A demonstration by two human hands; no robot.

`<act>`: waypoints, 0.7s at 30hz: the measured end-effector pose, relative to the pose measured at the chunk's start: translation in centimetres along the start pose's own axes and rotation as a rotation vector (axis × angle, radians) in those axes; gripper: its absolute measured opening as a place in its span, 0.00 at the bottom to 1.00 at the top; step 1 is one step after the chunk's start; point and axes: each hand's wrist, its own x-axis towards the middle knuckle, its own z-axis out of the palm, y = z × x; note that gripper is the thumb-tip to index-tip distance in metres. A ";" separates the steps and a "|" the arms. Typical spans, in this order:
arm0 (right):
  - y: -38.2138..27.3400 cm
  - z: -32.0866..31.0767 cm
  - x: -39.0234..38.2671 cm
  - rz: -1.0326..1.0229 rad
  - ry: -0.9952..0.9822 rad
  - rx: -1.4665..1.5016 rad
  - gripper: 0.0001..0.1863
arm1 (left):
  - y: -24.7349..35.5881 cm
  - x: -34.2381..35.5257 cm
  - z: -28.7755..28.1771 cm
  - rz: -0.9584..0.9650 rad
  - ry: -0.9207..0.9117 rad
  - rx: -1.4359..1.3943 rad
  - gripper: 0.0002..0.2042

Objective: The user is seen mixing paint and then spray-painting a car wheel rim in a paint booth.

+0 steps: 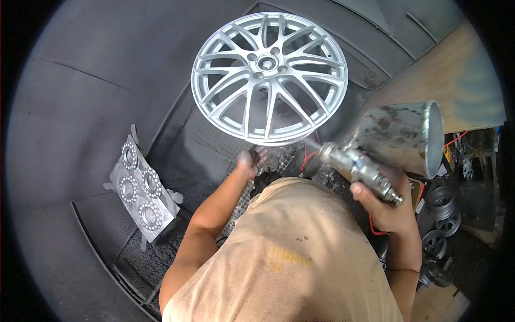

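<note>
A silver multi-spoke car wheel (268,102) faces up in front of me, its centre cap and bolt holes showing. My right hand (389,206) is wrapped round a metal spray gun (365,170) with a large, paint-stained cup (394,137). The gun's nozzle points at the wheel's lower right rim, and a faint mist hangs at its tip. Just below the near rim is my left hand (251,162), fingers apart and nothing visible in them. Whether its fingertips touch the wheel I cannot tell.
On the left, a tilted silver-coated board (134,182) carries several round perforated rings. A red hose (306,159) runs below the wheel. Several bare wheels (441,201) are piled at the far right, near a brown panel (429,80). Grey walls (96,107) enclose the left and back.
</note>
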 end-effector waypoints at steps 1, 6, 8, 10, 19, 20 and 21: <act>0.4 0.0 0.4 0.011 0.103 -0.055 0.21 | 0.9 0.8 -0.9 0.053 0.053 -0.051 0.23; 0.4 -0.4 3.0 0.086 0.277 0.015 0.22 | 6.1 3.9 -3.6 0.168 0.098 -0.144 0.20; 1.1 0.1 2.8 0.119 0.306 0.040 0.22 | 6.2 3.9 -3.1 0.127 0.056 -0.121 0.19; 0.2 -0.5 3.1 0.140 0.162 0.044 0.22 | 5.3 3.0 -1.5 0.126 0.083 -0.114 0.20; -0.4 1.2 3.1 0.061 -0.134 0.027 0.23 | -0.7 3.3 2.2 0.002 0.019 -0.055 0.17; -0.4 1.4 3.3 0.090 -0.078 0.029 0.23 | -0.9 2.6 3.8 0.020 0.075 -0.167 0.17; 0.9 2.0 3.7 -0.025 0.070 -0.007 0.17 | -1.0 2.2 4.1 -0.003 0.031 -0.124 0.16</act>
